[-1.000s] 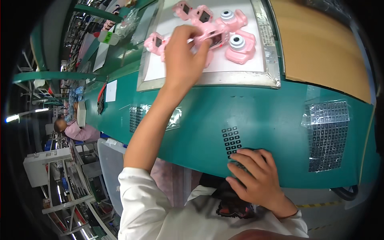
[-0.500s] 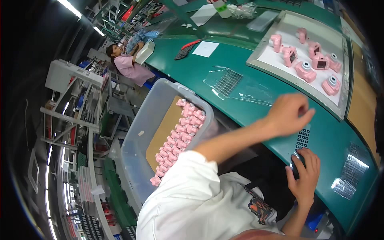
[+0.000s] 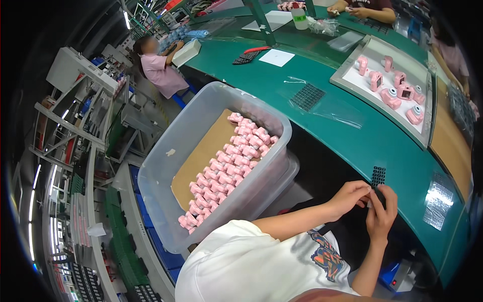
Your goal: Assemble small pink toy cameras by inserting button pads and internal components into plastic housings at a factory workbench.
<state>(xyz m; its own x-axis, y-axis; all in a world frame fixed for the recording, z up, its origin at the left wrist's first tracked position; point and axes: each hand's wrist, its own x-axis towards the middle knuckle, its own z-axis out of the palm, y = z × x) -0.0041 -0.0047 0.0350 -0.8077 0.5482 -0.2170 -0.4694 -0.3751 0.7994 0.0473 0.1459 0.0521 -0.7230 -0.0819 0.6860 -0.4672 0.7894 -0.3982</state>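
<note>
My left hand (image 3: pixel 348 200) and my right hand (image 3: pixel 381 210) meet at the near edge of the green table (image 3: pixel 327 136). Both have their fingertips pinched together. A small pale bit shows between them, too small to name. Just beyond the fingers lies a sheet of black square stickers (image 3: pixel 379 175); whether a fingertip touches it I cannot tell. Farther off, a framed white tray (image 3: pixel 347 74) holds several pink toy cameras (image 3: pixel 391 98), some standing and some tilted.
On my left stands a clear plastic bin (image 3: pixel 156 171) with rows of pink toy cameras (image 3: pixel 221 173) on cardboard. The table bears clear-wrapped dark sheets (image 3: pixel 308 96), a shiny sheet (image 3: pixel 437 204), white paper (image 3: pixel 276 57) and a bottle (image 3: pixel 299 18). Other people (image 3: pixel 163 70) work nearby.
My left hand has come down from above the table to meet my right hand, which has let its fingers rise off the sticker sheet. The view has shifted, showing more of the bin.
</note>
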